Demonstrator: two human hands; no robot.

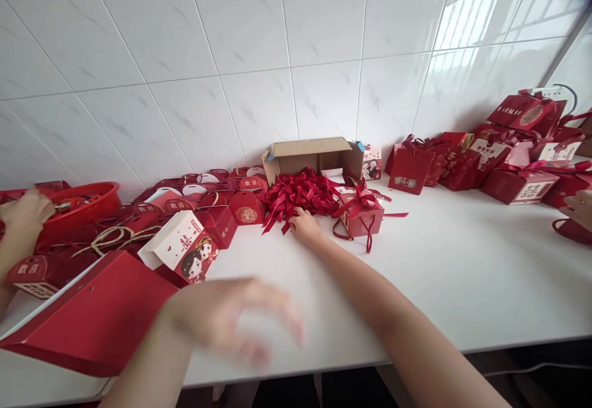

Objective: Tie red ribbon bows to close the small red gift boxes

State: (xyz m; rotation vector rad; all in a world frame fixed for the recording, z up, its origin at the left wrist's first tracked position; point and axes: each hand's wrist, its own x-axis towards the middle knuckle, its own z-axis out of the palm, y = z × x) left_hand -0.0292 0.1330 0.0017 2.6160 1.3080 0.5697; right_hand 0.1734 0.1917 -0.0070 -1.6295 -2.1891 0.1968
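At the front edge of a heap of red ribbons (303, 191), my right hand (306, 226) is reached forward with its fingertips curled in on ribbon. The heap spills from a cardboard box (314, 148) lying on its side. My left hand (231, 315), smeared by motion, hangs over the table near its front edge, thumb and fingers apart and holding nothing. Right of the heap stands a red gift box (363, 217) with a ribbon bow on top and a cord handle. A large red folded carton (99, 315) lies beside my left forearm.
Several red gift boxes (219, 220) crowd the left, with a cream-topped box (185, 244) in front. A red plastic basin (92, 201) and another person's hand (32, 208) are at far left. Bow-tied boxes (522, 183) stack up right, near another person's hand (580, 209). Tiled wall behind.
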